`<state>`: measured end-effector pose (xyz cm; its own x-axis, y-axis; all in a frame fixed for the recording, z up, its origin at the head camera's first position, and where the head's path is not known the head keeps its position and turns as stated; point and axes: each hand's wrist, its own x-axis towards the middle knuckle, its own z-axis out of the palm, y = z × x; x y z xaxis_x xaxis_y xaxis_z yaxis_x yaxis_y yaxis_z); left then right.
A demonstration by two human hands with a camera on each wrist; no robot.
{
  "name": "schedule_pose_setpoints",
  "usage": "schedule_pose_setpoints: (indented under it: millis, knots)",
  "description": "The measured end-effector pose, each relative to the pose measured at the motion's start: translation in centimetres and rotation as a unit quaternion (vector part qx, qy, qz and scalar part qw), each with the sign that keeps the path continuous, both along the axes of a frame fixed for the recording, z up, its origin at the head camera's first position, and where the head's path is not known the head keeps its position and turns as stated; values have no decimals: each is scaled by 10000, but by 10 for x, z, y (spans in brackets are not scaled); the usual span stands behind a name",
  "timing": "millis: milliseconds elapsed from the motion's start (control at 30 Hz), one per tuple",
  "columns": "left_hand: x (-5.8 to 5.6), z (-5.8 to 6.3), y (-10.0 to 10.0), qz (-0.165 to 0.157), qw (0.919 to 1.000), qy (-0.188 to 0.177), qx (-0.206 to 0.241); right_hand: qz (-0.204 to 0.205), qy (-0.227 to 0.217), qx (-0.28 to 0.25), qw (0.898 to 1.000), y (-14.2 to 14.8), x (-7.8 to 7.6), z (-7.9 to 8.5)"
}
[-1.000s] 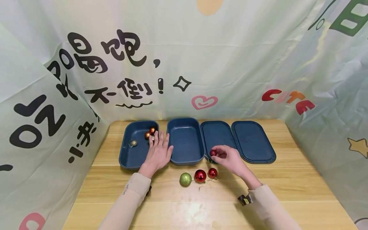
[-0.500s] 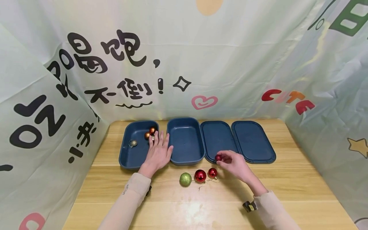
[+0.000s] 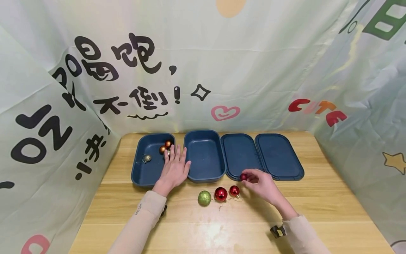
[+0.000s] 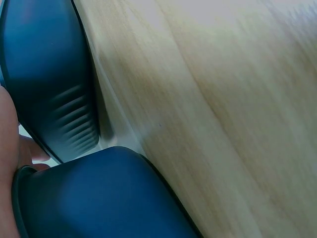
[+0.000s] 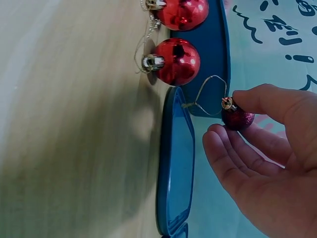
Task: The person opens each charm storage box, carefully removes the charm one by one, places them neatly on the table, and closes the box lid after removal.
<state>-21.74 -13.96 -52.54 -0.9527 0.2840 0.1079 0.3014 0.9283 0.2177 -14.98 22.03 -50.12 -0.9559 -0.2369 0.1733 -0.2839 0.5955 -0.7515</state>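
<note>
My right hand (image 3: 262, 182) pinches a small dark red glitter bauble (image 5: 238, 119) by its metal cap, and a thin loop of string trails from it in the right wrist view. In the head view this hand is over the front edge of the nearer blue lid (image 3: 241, 155). Fingers straight, my left hand (image 3: 172, 169) rests across the right rim of the left blue box (image 3: 149, 174). Two copper baubles (image 3: 168, 144) and a small gold bauble (image 3: 147, 158) lie in that box; something pale is partly hidden under the left fingers.
A second blue box (image 3: 206, 155) stands right of the left hand. Another blue lid (image 3: 280, 155) lies farther right. On the wooden table (image 3: 203, 233) in front sit a green glitter bauble (image 3: 204, 198), a larger shiny red bauble (image 3: 220, 194) and a smaller one (image 3: 234, 191).
The right hand has moved right and toward the person with the dark red bauble, from the lid's left side to its front edge. The left hand stays in place.
</note>
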Motion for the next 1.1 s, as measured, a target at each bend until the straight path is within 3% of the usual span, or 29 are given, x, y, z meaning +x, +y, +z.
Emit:
schedule_pose_setpoints:
  millis: [1100]
  knots:
    - [0, -1, 1, 30, 10000, 76, 4, -260, -232, 31, 9994, 11, 13, -16]
